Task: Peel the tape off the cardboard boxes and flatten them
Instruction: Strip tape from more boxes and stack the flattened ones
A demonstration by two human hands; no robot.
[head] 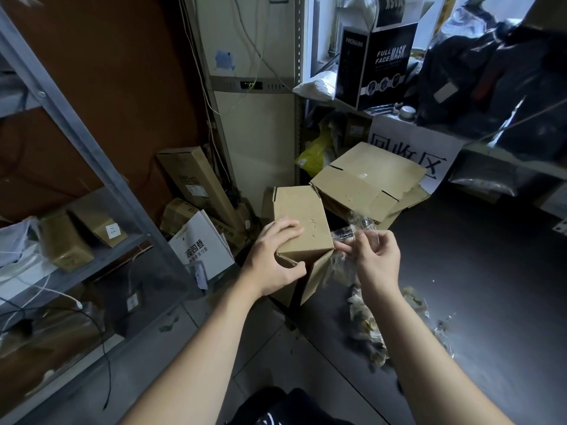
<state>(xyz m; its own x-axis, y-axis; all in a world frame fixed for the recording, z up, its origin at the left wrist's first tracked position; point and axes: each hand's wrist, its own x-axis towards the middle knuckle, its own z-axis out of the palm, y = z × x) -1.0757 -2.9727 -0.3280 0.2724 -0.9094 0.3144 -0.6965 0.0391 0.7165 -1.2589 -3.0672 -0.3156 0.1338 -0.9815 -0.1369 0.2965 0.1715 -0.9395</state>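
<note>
the left hand (273, 259) gripped a small cardboard box (302, 222), held up in the middle of the view, with the fingers spread over its top face and the thumb hooked under the near edge. the right hand (377, 259), just right of the box, had its fingers curled and pinched a crumpled strip of clear tape (352, 231) that ran from the box's right near corner. a flap hung open below that corner, so that end looked already unsealed.

the box looked light and empty, stiff along its folds but easy to crush on the flat faces. the sound hold was at edges and corners, as the left hand had it, so the walls would not buckle under the pull. the tape looked thin, sticky and stretchy, likely to tear or cling to itself; taking it close to the cardboard and pulling low along the seam seemed safer than tugging from the loose end.

beyond the box, flattened boxes (365, 176) lay stacked against a white sign (429, 154). a heap of peeled tape scraps (377, 317) lay on the dark floor near the right forearm. a metal shelf (92, 167) with more cartons stood on the left, and a white paper bag (199, 246) sat beside it.
</note>
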